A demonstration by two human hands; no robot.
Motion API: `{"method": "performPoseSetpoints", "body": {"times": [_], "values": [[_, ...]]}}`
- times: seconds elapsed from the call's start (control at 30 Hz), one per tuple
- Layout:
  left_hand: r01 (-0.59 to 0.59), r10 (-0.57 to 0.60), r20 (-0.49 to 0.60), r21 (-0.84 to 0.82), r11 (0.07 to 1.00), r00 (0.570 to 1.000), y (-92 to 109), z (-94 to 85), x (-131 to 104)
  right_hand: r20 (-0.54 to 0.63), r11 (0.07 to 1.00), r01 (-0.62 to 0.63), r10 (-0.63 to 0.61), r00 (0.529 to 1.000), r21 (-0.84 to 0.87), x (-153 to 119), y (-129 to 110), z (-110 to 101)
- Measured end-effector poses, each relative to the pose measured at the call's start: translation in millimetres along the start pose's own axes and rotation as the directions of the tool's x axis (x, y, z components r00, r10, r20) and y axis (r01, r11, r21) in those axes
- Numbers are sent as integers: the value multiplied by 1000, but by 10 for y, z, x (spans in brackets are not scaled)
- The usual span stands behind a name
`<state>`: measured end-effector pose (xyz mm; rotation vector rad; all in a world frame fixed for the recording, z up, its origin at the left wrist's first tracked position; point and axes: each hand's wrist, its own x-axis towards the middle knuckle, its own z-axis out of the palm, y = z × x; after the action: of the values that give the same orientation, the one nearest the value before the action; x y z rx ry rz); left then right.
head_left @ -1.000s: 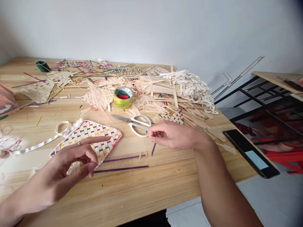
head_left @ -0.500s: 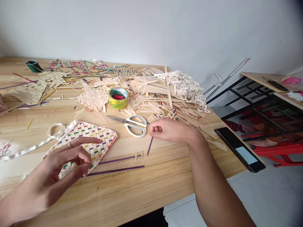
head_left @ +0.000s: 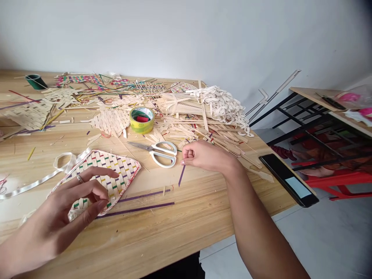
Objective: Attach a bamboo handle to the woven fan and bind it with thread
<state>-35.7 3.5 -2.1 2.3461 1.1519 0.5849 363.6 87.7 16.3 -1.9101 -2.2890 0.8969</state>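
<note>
My left hand (head_left: 78, 205) is over a woven piece (head_left: 122, 170) with coloured strips and a red-stitched edge. Its thumb and a bent finger pinch together; what lies between them is too small to make out. A ring is on one finger, and another finger reaches out above the weave. My right hand (head_left: 200, 157) is closed just right of the white-handled scissors (head_left: 164, 154), fingertips curled together; anything in them is hidden. A short purple strip (head_left: 181, 176) lies below it. White ribbon (head_left: 43, 179) trails left from the woven piece.
Behind the hands are a roll of tape (head_left: 142, 121), pale woven pieces (head_left: 110, 121), loose strips and a white curly bundle (head_left: 223, 104). A phone (head_left: 287, 180) lies at the table's right edge. Beyond stands a black-framed rack (head_left: 287, 112); a person's foot shows by a red stool (head_left: 334, 184).
The whole view has shifted slightly, so the table and its things appear a little further left. Both hands keep nearly the same pose.
</note>
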Motion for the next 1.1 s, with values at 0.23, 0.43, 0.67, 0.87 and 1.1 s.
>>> {"method": "performPoseSetpoints", "body": {"times": [0.23, 0.43, 0.67, 0.87, 1.1], "values": [[30, -31, 36, 20, 999, 999, -105, -29, -21, -93, 1000, -9, 10, 996, 20, -5, -24, -12], [-8, 8, 39, 4, 1000, 999, -103, -19, -15, -79, 998, 1, 4, 997, 61, 12, -42, 19], [46, -46, -11, -33, 998, 999, 52, -39, 50, -58, 999, 0, 2, 998, 32, 2, 20, 3], [68, -68, -9, -47, 997, 998, 6, -39, 37, -24, 996, 43, -41, 999, 73, 8, 44, 18], [-6, 6, 3, -23, 1000, 1000, -4, -55, 63, -8, 995, 43, -42, 999, 90, -11, 149, -20]]}}
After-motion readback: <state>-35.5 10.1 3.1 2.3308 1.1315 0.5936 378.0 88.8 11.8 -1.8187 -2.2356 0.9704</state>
